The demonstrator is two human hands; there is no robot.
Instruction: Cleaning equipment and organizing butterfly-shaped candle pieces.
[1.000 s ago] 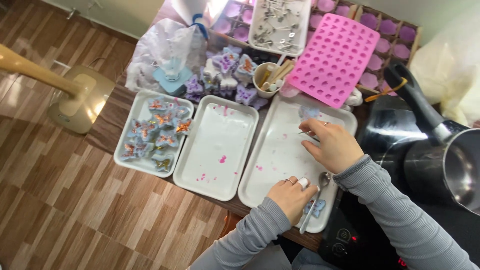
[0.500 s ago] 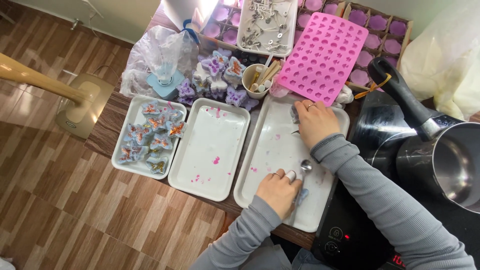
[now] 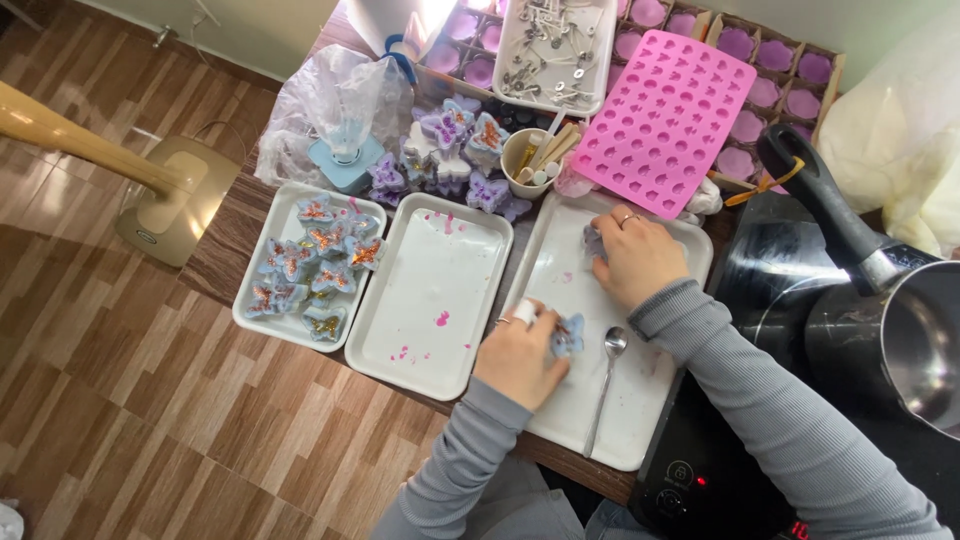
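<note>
3 white trays lie side by side on the dark table, and the right-hand tray (image 3: 560, 285) serves as the landmark for everything else. Over its near left corner the left hand (image 3: 520, 355) is curled around a small lilac-blue butterfly piece (image 3: 568, 334), pinched between thumb and fingers so it sits clear of the tray floor. At the tray's far end the right hand (image 3: 637, 255) is cupped loosely over a second lilac piece (image 3: 594, 240), fingers bent down onto it; how firmly it grips, I cannot tell. Between the 2 hands a metal spoon (image 3: 605, 385) lies flat in the tray, released, bowl toward the far end. Left of that tray sits the middle tray (image 3: 432, 295), bare but for pink spatter, and beyond it the leftmost tray (image 3: 300, 330) holds blue butterfly pieces with orange centres, grouped close together. Behind the landmark tray a pink silicone mould (image 3: 668, 120) leans at an angle; to its right stands a dark saucepan (image 3: 895, 320) on a black cooktop.
</note>
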